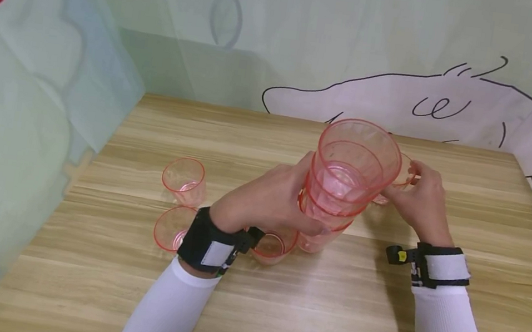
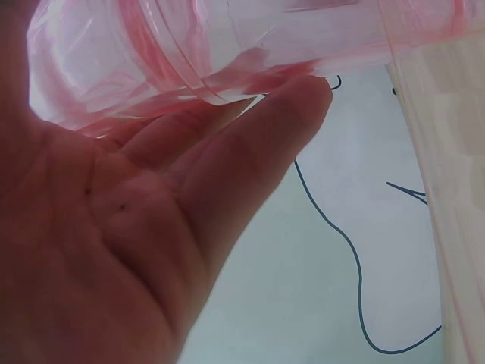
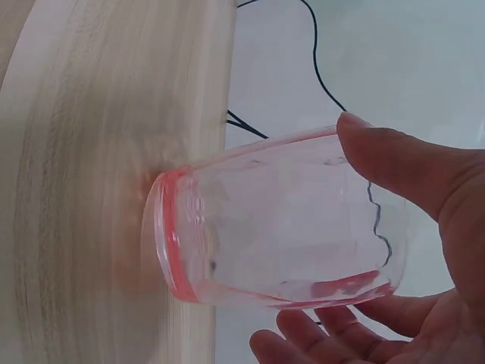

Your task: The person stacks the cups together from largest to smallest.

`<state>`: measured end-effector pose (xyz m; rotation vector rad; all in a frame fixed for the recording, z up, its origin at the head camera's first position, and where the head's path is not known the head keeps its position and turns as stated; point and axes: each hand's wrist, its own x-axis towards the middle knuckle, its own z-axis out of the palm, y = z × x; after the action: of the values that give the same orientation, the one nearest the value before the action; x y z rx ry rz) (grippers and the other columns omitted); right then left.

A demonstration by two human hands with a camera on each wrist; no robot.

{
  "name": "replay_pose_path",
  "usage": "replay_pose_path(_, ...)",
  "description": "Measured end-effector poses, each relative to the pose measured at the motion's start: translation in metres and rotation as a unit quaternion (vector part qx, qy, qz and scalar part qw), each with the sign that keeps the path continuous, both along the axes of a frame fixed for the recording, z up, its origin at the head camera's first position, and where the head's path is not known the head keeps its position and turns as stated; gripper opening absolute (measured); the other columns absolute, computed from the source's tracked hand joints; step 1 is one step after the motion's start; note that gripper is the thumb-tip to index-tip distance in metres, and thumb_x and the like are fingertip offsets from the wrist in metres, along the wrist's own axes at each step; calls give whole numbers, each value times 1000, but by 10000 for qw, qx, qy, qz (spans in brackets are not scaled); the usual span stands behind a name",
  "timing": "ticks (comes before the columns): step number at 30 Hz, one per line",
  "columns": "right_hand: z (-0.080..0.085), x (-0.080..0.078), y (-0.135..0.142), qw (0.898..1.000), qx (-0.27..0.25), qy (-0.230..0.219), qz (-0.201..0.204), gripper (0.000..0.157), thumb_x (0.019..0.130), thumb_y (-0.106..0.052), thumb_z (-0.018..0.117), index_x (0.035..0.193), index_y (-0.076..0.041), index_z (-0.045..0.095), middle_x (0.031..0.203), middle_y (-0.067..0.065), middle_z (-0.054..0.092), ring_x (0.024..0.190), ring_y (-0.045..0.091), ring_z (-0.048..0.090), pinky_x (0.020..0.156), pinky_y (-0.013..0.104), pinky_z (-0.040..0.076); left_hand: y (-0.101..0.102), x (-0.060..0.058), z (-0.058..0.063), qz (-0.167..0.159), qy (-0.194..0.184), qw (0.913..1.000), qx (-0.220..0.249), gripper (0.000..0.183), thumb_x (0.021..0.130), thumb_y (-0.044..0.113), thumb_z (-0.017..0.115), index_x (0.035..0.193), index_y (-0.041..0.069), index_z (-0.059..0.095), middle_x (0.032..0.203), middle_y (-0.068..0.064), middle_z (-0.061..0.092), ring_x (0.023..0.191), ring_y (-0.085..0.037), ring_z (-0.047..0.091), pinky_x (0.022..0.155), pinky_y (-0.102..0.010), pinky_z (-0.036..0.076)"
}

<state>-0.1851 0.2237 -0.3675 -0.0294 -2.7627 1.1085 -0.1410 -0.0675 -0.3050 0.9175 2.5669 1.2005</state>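
A stack of nested clear pink plastic cups [image 1: 353, 172] is gripped by my left hand [image 1: 274, 198], its thumb and fingers round the lower part. The stack is held mouth up, and in the left wrist view the fingers [image 2: 250, 152] lie along its side. Behind it and to the right, my right hand [image 1: 420, 203] holds a single pink cup [image 3: 280, 220] near the rim between thumb and fingers. That cup is partly hidden by the stack in the head view. Its base is at the tabletop; I cannot tell whether it touches.
Two more pink cups stand at the left, one farther back [image 1: 188, 195] and one nearer [image 1: 167, 230], partly behind the left wrist strap. Another cup [image 1: 272, 254] stands under the left hand. The wooden table [image 1: 326, 320] meets a printed cloth backdrop [image 1: 265, 20].
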Motion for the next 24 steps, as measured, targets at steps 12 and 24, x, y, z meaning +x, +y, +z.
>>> replay_pose_path(12,8,2,1,9990,-411,4,-182,94,84,-39,81,153,3,31,140,29,52,125,45,54,95,59,49,0,0,-1,6,-38,10000,45,84,69,35,89,136,19,41,115,5,65,96,-9,61,86,-29,52)
replay_pose_path(24,20,8,-1,9979,-498,381,-177,89,85,-39,80,151,2,36,142,25,53,123,42,57,94,60,49,-1,0,-1,17,12,10000,41,84,68,35,89,135,19,40,110,6,65,93,-10,62,85,-29,52)
